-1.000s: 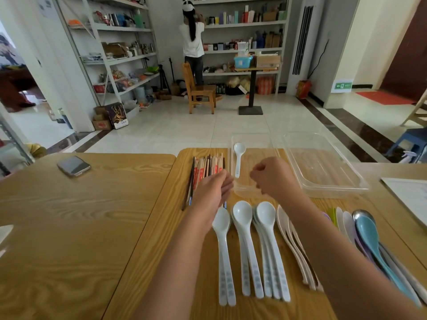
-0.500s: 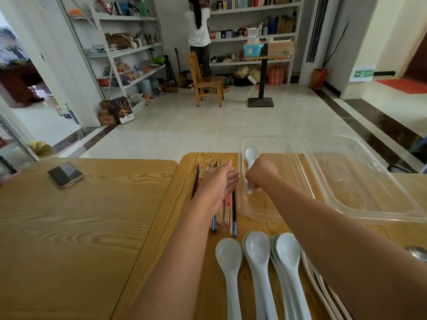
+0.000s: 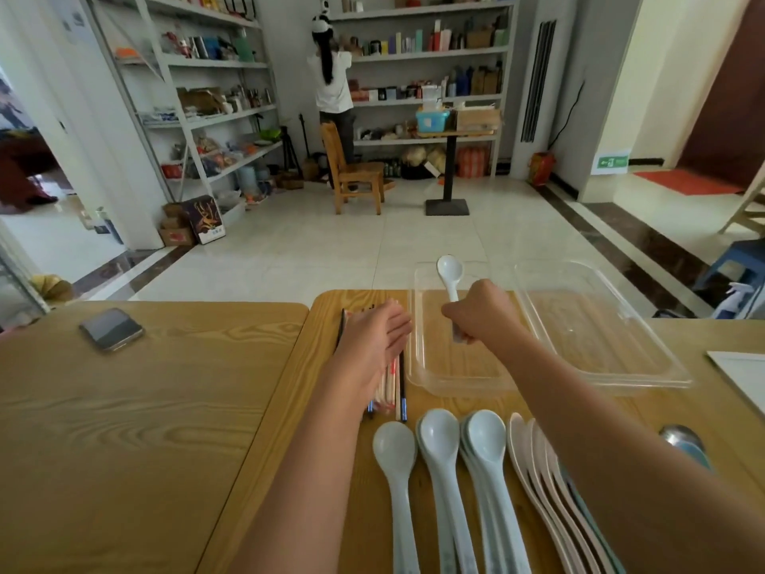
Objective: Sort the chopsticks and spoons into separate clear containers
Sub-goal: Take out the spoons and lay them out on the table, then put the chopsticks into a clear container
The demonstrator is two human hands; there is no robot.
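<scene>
Along the far edge of the worktop (image 3: pixel 289 408), the right hand (image 3: pixel 480 312) gripped a white spoon (image 3: pixel 449 269) over the left clear container (image 3: pixel 455 379); the right clear container (image 3: pixel 600 325) stood just beside. The left hand (image 3: pixel 376 337) lay flat on the chopsticks (image 3: pixel 389 391).

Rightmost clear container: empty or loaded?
Empty. Through the rightmost clear container only the wood table shows; nothing lies inside.

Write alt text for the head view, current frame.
Right hand grips the handle of a white spoon in the left clear container on a wooden table. Left hand lies open over the chopsticks beside it. The right clear container looks empty, and more spoons lie in a row nearer the camera.
</scene>
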